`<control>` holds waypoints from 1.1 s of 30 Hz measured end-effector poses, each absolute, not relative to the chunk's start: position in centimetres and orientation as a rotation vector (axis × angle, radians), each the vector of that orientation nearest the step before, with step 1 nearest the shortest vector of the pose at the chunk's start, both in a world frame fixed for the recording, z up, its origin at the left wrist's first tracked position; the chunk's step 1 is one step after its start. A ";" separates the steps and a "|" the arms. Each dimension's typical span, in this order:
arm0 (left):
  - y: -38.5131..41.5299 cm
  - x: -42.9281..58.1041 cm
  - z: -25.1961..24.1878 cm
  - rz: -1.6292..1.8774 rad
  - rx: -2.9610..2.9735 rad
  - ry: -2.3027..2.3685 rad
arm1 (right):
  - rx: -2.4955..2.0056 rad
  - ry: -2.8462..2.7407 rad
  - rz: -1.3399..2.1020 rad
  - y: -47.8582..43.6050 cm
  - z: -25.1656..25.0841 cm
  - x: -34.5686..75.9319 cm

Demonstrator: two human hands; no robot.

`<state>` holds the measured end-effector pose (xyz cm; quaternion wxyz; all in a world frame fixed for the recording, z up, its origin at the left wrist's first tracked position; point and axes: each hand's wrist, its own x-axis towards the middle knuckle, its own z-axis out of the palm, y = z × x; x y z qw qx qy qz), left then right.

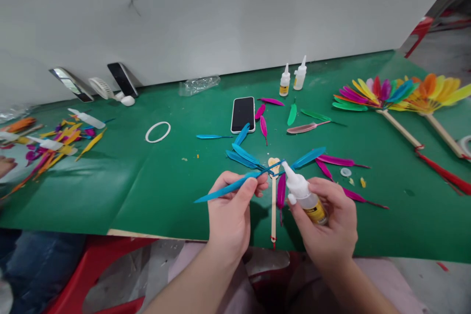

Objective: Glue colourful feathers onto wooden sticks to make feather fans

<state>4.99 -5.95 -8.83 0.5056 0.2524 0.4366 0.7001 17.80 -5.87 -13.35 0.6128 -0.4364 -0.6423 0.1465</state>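
Observation:
Between thumb and fingers, my left hand (pixel 233 203) pinches a blue feather (pixel 228 189), its quill pointing right. My right hand (pixel 329 221) grips a glue bottle (pixel 307 196) with a white cap and yellow label. The bottle's nozzle meets or nearly meets the quill's tip; I cannot tell which. Below them on the table lies a wooden fan handle (pixel 273 206) with a rounded head, partly covered by the quill. Loose blue feathers (pixel 309 158) lie on both sides of that head, and a magenta feather (pixel 281 191) rests beside the stick.
A phone (pixel 243 113) lies on the green table (pixel 176 181), with two glue bottles (pixel 284 81) behind it. Finished feather fans (pixel 382 91) are at right. At left are a white ring (pixel 158 132), a feather pile (pixel 62 140) and another person's hand (pixel 6 165).

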 end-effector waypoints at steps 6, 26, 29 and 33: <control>-6.1 5.1 -8.9 1.728 0.701 1.117 | -0.969 -1.506 0.335 -6.0 -13.4 17.8; -6.5 4.9 -9.4 1.816 0.948 1.163 | -0.965 -1.493 0.335 -5.8 -13.3 18.2; -6.7 5.0 -9.4 1.920 1.168 1.181 | -1.015 -1.416 0.358 -5.8 -13.4 18.2; -7.0 5.3 -9.2 1.964 1.377 1.270 | -0.962 -1.463 0.363 -5.8 -13.3 18.2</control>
